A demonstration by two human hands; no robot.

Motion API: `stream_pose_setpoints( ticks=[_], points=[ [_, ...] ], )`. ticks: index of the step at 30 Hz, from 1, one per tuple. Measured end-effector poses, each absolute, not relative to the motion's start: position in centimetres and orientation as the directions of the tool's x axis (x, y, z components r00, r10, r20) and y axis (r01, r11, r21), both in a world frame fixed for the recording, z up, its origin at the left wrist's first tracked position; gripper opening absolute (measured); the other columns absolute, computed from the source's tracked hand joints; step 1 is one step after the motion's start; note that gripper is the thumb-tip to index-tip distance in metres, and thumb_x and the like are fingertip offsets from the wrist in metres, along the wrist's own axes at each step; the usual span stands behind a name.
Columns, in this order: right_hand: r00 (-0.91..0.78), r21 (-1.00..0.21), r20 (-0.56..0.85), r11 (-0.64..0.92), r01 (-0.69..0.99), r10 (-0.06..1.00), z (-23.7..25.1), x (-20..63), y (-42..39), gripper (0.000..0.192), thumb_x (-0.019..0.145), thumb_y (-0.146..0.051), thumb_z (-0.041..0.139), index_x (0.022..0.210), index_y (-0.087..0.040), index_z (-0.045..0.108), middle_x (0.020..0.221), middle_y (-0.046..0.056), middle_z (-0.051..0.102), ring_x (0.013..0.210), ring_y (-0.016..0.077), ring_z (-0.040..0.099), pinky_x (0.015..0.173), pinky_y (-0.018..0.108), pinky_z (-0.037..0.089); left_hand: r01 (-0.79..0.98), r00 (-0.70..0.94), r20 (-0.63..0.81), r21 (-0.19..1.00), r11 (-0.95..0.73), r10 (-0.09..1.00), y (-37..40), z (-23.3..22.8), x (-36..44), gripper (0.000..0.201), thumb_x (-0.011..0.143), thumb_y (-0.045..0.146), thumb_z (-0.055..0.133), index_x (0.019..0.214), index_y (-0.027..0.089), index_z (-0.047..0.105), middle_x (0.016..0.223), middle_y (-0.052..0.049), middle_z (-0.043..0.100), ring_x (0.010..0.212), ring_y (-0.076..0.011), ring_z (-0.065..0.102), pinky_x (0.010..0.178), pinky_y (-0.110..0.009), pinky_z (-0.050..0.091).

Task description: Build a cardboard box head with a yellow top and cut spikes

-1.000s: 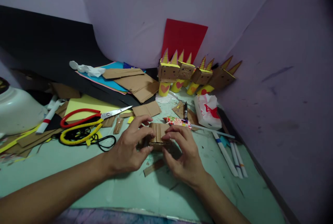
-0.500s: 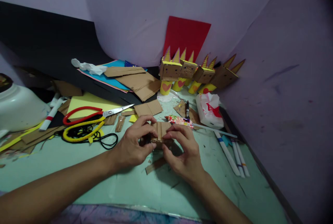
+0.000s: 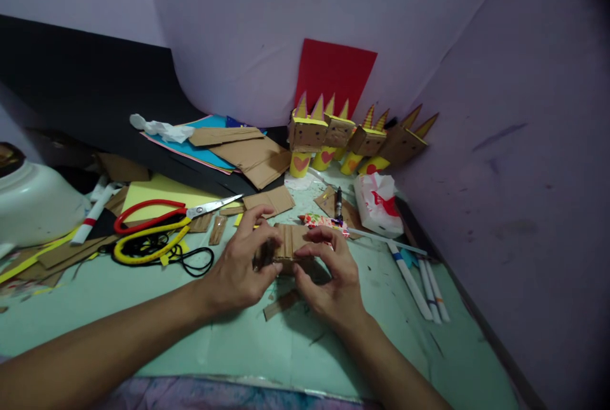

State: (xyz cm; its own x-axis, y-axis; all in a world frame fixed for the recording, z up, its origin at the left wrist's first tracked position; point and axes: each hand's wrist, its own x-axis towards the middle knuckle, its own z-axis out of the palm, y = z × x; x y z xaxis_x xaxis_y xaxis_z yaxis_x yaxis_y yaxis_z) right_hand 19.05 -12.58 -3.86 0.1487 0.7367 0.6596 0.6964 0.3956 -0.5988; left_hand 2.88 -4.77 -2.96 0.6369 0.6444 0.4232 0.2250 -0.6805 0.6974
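A small brown cardboard box point(image 3: 288, 246) with a raised ridged strip across its top sits on the table between my hands. My left hand point(image 3: 245, 260) is curled at its left side, thumb at the lower front corner and a fingertip at the upper edge; the index finger is lifted. On the other side, my right hand point(image 3: 331, 267) grips the box with thumb in front and fingers on top. A narrow cardboard strip point(image 3: 281, 305) lies just in front of the box, partly in the right hand's shadow.
Red-and-yellow-handled scissors point(image 3: 152, 206) lie at left over black cord point(image 3: 190, 262). Cardboard figures with pointed horns point(image 3: 309, 133) stand at the back. A tissue pack point(image 3: 379, 203) and several white markers point(image 3: 410, 283) are on the right. Cardboard sheets point(image 3: 260, 156) pile behind.
My left fingers have loosened and lifted slightly from the box's top, spreading a little. My right hand keeps its grip. The whole view has shifted slightly.
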Motion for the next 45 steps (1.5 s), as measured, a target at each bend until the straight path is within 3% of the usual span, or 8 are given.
stream_pose_setpoints(
  ticks=[4, 11, 20, 31, 34, 37, 42, 45],
  points=[
    [0.137, -0.592, 0.66, 0.399, 0.701, 0.739, -3.89, 19.15, -12.65, 0.018, 0.069, -0.011, 0.062, 0.083, -0.021, 0.063, 0.099, 0.008, 0.054, 0.095, 0.0238, 0.056, 0.082, 0.041, 0.049, 0.236, 0.595, 0.438, 0.706, -0.667, 0.674, -4.56, -3.28, 2.71, 0.052, 0.066, 0.016, 0.062, 0.114, 0.019, 0.041, 0.138, -0.015, 0.032, 0.131, -0.0299, 0.033, 0.103, -0.045, 0.037],
    [0.127, -0.57, 0.671, 0.399, 0.718, 0.731, -4.15, 19.16, -12.59, 0.017, 0.071, -0.013, 0.062, 0.085, -0.022, 0.062, 0.099, 0.008, 0.055, 0.095, 0.0242, 0.058, 0.081, 0.041, 0.05, 0.222, 0.682, 0.144, 0.893, -0.391, 0.717, -4.12, -3.26, 3.18, 0.079, 0.065, 0.015, 0.061, 0.137, 0.016, 0.026, 0.127, -0.014, 0.054, 0.116, -0.0275, 0.053, 0.098, -0.043, 0.043],
    [0.11, -0.558, 0.635, 0.356, 0.75, 0.765, -4.56, 19.02, -12.83, 0.016, 0.073, -0.012, 0.06, 0.088, -0.02, 0.059, 0.132, 0.016, 0.048, 0.122, 0.0305, 0.048, 0.095, 0.05, 0.043, 0.246, 0.672, 0.117, 0.896, -0.37, 0.731, -4.09, -3.27, 3.33, 0.08, 0.063, 0.021, 0.066, 0.136, 0.012, 0.036, 0.127, -0.016, 0.057, 0.114, -0.0301, 0.055, 0.096, -0.042, 0.046],
    [0.088, -0.607, 0.564, 0.34, 0.718, 0.821, -4.63, 19.14, -12.97, 0.019, 0.074, -0.011, 0.057, 0.09, -0.021, 0.057, 0.128, 0.018, 0.057, 0.127, 0.0321, 0.046, 0.093, 0.05, 0.046, 0.282, 0.648, 0.161, 0.857, -0.432, 0.744, -4.03, -3.62, 3.52, 0.076, 0.057, 0.018, 0.069, 0.128, 0.011, 0.044, 0.125, -0.018, 0.056, 0.115, -0.0345, 0.053, 0.097, -0.049, 0.042],
    [0.048, -0.563, 0.621, 0.402, 0.722, 0.783, -4.74, 19.36, -13.03, 0.019, 0.074, -0.011, 0.059, 0.09, -0.02, 0.057, 0.13, 0.02, 0.054, 0.122, 0.0322, 0.051, 0.093, 0.051, 0.046, 0.225, 0.65, 0.177, 0.884, -0.41, 0.739, -4.25, -3.44, 3.27, 0.078, 0.061, 0.023, 0.07, 0.132, 0.013, 0.038, 0.12, -0.015, 0.06, 0.109, -0.0304, 0.057, 0.092, -0.044, 0.047],
    [-0.003, -0.458, 0.748, 0.519, 0.722, 0.664, -4.71, 19.49, -13.12, 0.023, 0.072, -0.008, 0.063, 0.09, -0.021, 0.056, 0.131, 0.019, 0.053, 0.119, 0.0322, 0.054, 0.095, 0.052, 0.045, 0.109, 0.633, 0.238, 0.914, -0.39, 0.736, -4.69, -3.0, 2.93, 0.081, 0.064, 0.019, 0.067, 0.136, 0.015, 0.031, 0.127, -0.016, 0.054, 0.111, -0.0294, 0.055, 0.093, -0.044, 0.046],
    [-0.035, -0.304, 0.855, 0.555, 0.774, 0.517, -4.19, 19.31, -13.3, 0.027, 0.069, -0.004, 0.063, 0.087, -0.023, 0.055, 0.13, 0.015, 0.051, 0.115, 0.0308, 0.056, 0.086, 0.046, 0.053, -0.201, 0.752, 0.199, 0.977, -0.07, 0.628, -4.67, -2.84, 2.63, 0.091, 0.061, 0.018, 0.069, 0.14, 0.019, 0.022, 0.139, -0.019, 0.039, 0.11, -0.0276, 0.056, 0.088, -0.041, 0.049],
    [-0.073, -0.271, 0.841, 0.534, 0.801, 0.536, -4.29, 19.34, -13.2, 0.026, 0.07, -0.004, 0.063, 0.085, -0.023, 0.054, 0.13, 0.015, 0.049, 0.115, 0.0303, 0.056, 0.085, 0.045, 0.053, -0.226, 0.804, 0.082, 0.958, 0.176, 0.589, -4.07, -2.88, 2.63, 0.091, 0.058, 0.025, 0.072, 0.136, 0.015, 0.027, 0.133, -0.018, 0.047, 0.115, -0.0291, 0.053, 0.092, -0.043, 0.044]
  ],
)
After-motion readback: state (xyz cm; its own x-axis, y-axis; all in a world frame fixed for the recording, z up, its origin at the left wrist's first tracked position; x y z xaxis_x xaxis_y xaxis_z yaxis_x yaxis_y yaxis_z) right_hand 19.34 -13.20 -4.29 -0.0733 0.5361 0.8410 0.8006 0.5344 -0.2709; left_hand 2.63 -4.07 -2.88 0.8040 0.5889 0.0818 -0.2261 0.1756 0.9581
